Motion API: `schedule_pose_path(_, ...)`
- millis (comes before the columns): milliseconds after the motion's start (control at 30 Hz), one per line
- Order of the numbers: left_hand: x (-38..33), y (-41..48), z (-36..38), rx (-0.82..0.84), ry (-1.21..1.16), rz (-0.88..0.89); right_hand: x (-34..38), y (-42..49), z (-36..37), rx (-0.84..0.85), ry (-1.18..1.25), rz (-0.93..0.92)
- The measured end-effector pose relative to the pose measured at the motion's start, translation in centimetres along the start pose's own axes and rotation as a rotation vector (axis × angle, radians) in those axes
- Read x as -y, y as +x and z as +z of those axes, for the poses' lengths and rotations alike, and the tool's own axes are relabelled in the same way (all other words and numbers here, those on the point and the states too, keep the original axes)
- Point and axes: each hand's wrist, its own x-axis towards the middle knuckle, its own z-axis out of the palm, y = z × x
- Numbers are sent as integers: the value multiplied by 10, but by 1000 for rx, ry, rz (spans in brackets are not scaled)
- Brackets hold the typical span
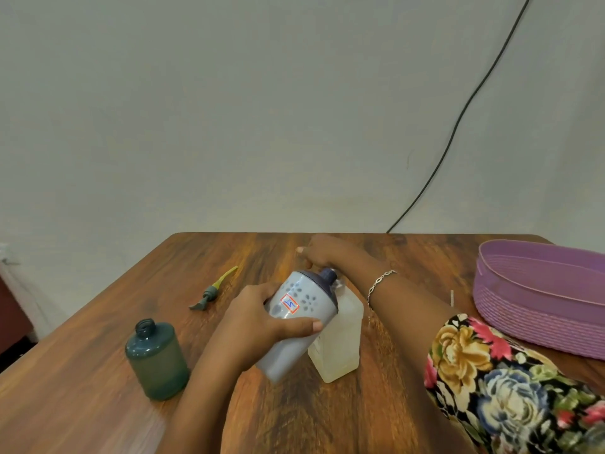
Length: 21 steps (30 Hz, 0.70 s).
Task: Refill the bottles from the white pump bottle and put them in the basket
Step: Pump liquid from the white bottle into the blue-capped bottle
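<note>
Pouring is judged to be the step in hand. Near left on the brown wooden table [376, 414], a teal round plastic bottle [157, 362] stands upright and uncapped, apart from both hands; at centre the left hand [258, 319] is wrapped round a white flower-printed plastic bottle with a dark blue neck [304, 299], tilted so that its neck meets the top of a translucent square plastic bottle [340, 348] standing just to its right; the liquid level in either is not readable; farther left a grey pump head with a yellow tube [209, 294] lies loose on the wood; beyond the two necks lies the right hand [330, 255]; whether it grips the translucent bottle or only steadies it cannot be told; at far right sits a purple woven oval basket [523, 309], with no bottle visible in it. Recommended: keep the two mouths aligned; raise the white bottle's base slowly; brace the receiving bottle against tipping; stop short of the brim.
</note>
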Motion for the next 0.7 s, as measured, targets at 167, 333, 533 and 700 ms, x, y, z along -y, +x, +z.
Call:
schedule_pose_path(167, -1, 4, 2, -8, -19, 8, -2, 6, 0, -109, -16, 26)
schedule_pose_path(333, -14, 1, 1, -2, -33, -31, -2, 6, -9, -99, 101, -28)
schedule_pose_path(533, -14, -14, 7, 22, -20, -82, -2, -13, 3, 55, -32, -18)
schedule_pose_path(700, -10, -14, 9, -41, -49, -97, -4, -1, 9, 78, -69, -46)
